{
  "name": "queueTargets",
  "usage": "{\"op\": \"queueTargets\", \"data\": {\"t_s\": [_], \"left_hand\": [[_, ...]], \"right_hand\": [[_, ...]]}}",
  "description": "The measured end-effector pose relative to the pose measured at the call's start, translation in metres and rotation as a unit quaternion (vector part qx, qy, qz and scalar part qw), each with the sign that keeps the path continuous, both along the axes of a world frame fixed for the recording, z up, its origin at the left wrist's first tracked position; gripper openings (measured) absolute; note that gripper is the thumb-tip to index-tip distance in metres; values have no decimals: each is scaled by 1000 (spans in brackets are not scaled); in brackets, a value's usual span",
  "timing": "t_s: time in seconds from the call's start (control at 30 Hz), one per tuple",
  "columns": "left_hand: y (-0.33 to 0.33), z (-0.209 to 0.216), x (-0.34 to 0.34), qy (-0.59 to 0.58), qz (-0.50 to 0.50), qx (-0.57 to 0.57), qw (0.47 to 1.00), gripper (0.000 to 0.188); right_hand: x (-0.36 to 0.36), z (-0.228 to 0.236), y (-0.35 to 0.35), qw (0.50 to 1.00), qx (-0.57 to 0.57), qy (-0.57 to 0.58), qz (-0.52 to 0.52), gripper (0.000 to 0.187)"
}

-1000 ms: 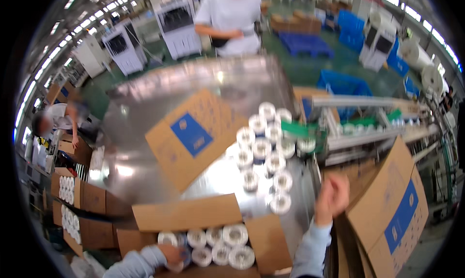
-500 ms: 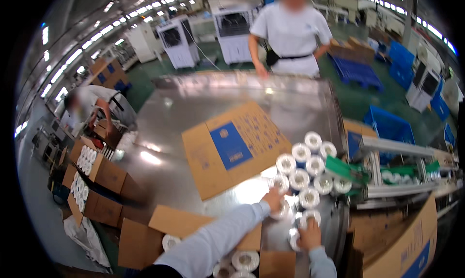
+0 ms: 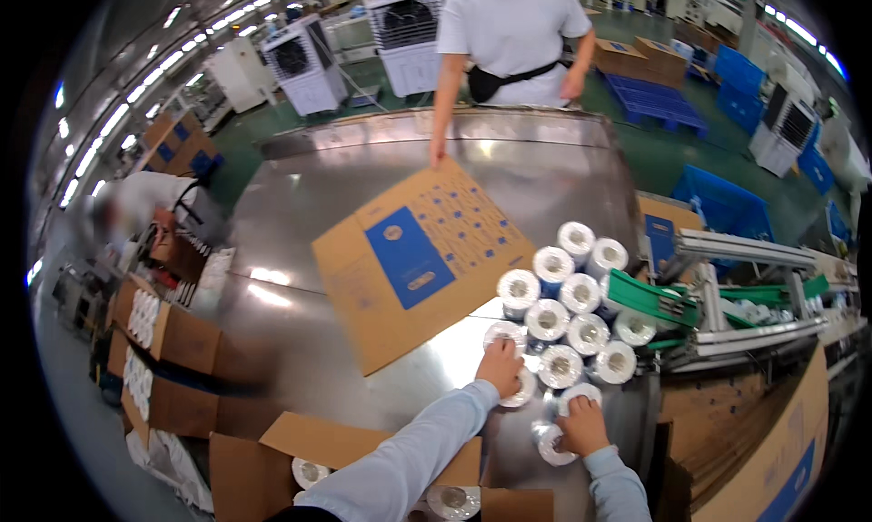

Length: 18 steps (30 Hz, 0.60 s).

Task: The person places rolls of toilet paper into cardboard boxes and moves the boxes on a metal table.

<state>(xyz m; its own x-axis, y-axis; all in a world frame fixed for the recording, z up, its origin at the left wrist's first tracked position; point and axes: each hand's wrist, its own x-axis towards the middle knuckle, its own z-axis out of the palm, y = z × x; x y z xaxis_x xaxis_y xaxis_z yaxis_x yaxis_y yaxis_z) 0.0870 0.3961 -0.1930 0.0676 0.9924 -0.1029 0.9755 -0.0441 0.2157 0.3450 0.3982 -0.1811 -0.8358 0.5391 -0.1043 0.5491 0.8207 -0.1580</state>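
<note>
Several white wrapped rolls (image 3: 563, 318) stand clustered on the shiny steel table (image 3: 300, 213). My left hand (image 3: 501, 366) is closed over two rolls at the near edge of the cluster, one at its fingertips (image 3: 502, 333) and one under the palm (image 3: 523, 390). My right hand (image 3: 581, 424) grips another pair of rolls (image 3: 552, 442) closer to me. A flattened brown carton with a blue panel (image 3: 422, 254) lies on the table beyond my hands. An open brown carton (image 3: 363, 463) holding rolls sits at the near table edge, under my left forearm.
A person in a white shirt (image 3: 513, 31) stands across the table, one hand on the flat carton. A green-guided conveyor (image 3: 727, 304) feeds rolls from the right. Open cartons of rolls (image 3: 163, 340) are stacked at left beside a seated person (image 3: 136, 213). Blue pallets and cooling fans stand behind.
My view has swung left and down toward the table. Both hands have come down onto the nearest rolls and closed on them; my right hand was raised and empty a second ago.
</note>
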Motion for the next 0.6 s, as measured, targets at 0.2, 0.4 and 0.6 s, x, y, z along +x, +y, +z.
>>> {"op": "queueTargets", "data": {"t_s": [0.2, 0.4, 0.6], "left_hand": [[-9, 18, -16, 58, -24, -31, 998, 38], [-61, 134, -92, -207, 150, 83, 963, 42], [-178, 291, -148, -597, 56, -5, 800, 25]], "right_hand": [[18, -10, -27, 997, 27, 6, -75, 32], [43, -12, -78, 972, -32, 14, -231, 41], [43, 179, -98, 906, 200, 278, -249, 45]]}}
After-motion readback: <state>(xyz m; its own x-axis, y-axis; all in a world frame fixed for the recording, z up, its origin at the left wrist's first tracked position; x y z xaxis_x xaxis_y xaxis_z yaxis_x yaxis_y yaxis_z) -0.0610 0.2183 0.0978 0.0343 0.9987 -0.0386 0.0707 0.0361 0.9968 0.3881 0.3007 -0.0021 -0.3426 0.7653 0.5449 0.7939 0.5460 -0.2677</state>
